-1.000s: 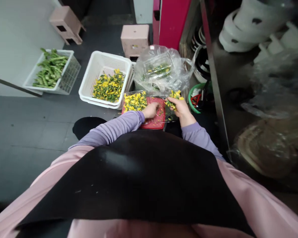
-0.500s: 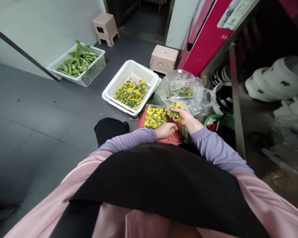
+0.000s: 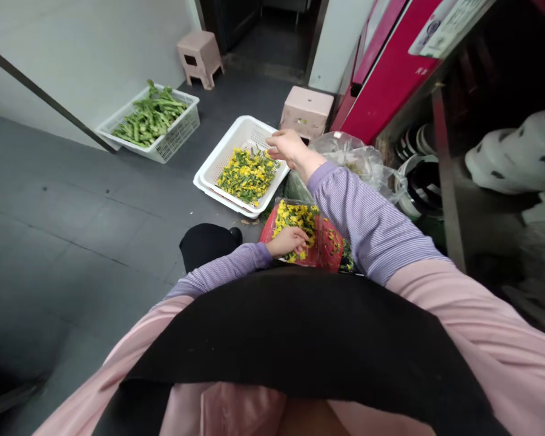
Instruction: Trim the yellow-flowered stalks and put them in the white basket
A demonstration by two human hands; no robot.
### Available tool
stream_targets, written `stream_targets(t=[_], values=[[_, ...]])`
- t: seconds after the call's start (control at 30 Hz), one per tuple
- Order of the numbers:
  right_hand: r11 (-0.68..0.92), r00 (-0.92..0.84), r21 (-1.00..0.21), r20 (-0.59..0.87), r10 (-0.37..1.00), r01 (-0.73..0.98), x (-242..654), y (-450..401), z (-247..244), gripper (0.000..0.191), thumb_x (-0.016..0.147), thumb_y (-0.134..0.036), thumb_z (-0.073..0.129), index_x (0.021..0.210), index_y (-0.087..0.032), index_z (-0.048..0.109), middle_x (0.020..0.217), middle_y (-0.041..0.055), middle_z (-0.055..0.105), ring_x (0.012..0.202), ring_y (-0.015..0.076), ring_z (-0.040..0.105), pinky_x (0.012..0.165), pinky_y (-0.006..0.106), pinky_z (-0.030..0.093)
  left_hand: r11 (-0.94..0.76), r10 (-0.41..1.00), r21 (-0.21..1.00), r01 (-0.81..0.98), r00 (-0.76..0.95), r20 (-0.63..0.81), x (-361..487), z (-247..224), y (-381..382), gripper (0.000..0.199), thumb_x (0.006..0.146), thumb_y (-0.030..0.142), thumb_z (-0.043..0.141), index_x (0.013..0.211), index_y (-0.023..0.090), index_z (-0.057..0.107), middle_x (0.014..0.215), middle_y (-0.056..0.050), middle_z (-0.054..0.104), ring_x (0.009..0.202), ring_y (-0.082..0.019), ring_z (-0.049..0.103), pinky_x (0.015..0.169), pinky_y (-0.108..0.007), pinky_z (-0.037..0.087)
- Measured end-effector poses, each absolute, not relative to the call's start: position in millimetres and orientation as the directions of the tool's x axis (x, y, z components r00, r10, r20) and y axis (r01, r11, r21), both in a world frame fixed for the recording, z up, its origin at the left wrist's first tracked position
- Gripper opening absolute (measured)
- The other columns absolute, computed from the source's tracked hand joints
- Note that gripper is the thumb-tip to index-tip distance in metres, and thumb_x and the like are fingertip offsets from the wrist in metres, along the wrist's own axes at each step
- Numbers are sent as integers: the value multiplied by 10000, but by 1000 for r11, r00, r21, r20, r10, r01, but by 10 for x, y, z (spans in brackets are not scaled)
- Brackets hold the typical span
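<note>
My right hand (image 3: 287, 147) is over the right rim of the white basket (image 3: 212, 156), fingers apart and nothing visible in them. Cut yellow-flowered greens (image 3: 246, 175) lie in that basket. Over the clear tray of yellow flowers (image 3: 295, 215) on my lap rests my left hand (image 3: 289, 241), its fingers curled; whatever they may hold is too small to make out. Under the tray is a red bag (image 3: 329, 245) with loose bits of flower and stem on it.
A second white basket (image 3: 175, 140) of green stalks (image 3: 149, 116) stands by the wall. Pink stools (image 3: 200, 57) (image 3: 306, 109) are farther back. Clear plastic bags (image 3: 367, 160) lie beyond my right forearm, beside buckets (image 3: 421, 181) and a metal post (image 3: 449, 194).
My right hand has moved forward and left from the tray to the basket, and the bunch of flowers it held is gone from it. My left hand has shifted slightly left.
</note>
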State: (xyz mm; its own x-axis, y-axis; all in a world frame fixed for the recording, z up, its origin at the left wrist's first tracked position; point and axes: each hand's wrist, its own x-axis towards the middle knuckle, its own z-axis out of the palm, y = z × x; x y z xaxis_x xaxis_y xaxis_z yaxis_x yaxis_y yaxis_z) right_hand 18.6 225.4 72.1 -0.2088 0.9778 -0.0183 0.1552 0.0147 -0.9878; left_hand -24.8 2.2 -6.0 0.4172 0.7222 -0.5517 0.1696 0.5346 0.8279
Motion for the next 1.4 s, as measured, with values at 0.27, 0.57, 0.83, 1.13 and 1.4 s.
stream_targets(t=[0.27, 0.57, 0.83, 1.13, 1.4], values=[[-364, 1, -931, -364, 931, -3, 1558, 746, 423, 107, 877, -212, 728, 864, -191, 624, 547, -76, 442, 442, 61, 297, 411, 173, 259, 320, 818, 797, 512, 274, -505, -410, 8, 93, 263, 837, -40, 503, 871, 113, 713, 689, 4, 686, 515, -72, 553, 602, -217, 507], [-420, 208, -884, -380, 901, 207, 2082, -460, -248, 157, 869, -169, 640, 721, -178, 693, 608, 7, 646, 557, 125, 526, 580, 261, 423, -654, 556, 174, 736, 623, -549, 23, -7, 67, 316, 954, 142, 532, 1115, 69, 793, 1178, -237, 734, 1063, -315, 732, 869, -353, 512], [-257, 195, -940, -214, 957, 226, 2023, -271, -351, 402, 860, -150, 558, 1225, -234, 703, 1147, 61, 749, 891, 203, 722, 871, 369, 596, -695, 544, 51, 717, 570, -615, 232, -123, 163, 379, 905, 94, 563, 1226, 113, 765, 1181, -225, 742, 1085, -325, 726, 847, -332, 491], [-170, 198, -878, -88, 976, 448, 2070, -258, -344, 562, 872, -203, 617, 1432, -249, 604, 1563, 122, 547, 1514, 365, 420, 1261, 655, 242, -450, 657, 347, 823, 569, -495, 113, -113, 359, 157, 696, 73, 721, 816, 174, 727, 683, 9, 630, 702, -142, 585, 675, -238, 382], [-148, 85, -904, -125, 989, 400, 1914, -286, -305, 99, 875, -250, 731, 781, -220, 736, 855, 41, 747, 956, 245, 699, 1032, 418, 486, 187, 690, 752, 633, 460, -558, 126, 234, 536, 210, 712, -5, 701, 636, 159, 593, 504, 59, 514, 458, -56, 446, 543, -214, 333]])
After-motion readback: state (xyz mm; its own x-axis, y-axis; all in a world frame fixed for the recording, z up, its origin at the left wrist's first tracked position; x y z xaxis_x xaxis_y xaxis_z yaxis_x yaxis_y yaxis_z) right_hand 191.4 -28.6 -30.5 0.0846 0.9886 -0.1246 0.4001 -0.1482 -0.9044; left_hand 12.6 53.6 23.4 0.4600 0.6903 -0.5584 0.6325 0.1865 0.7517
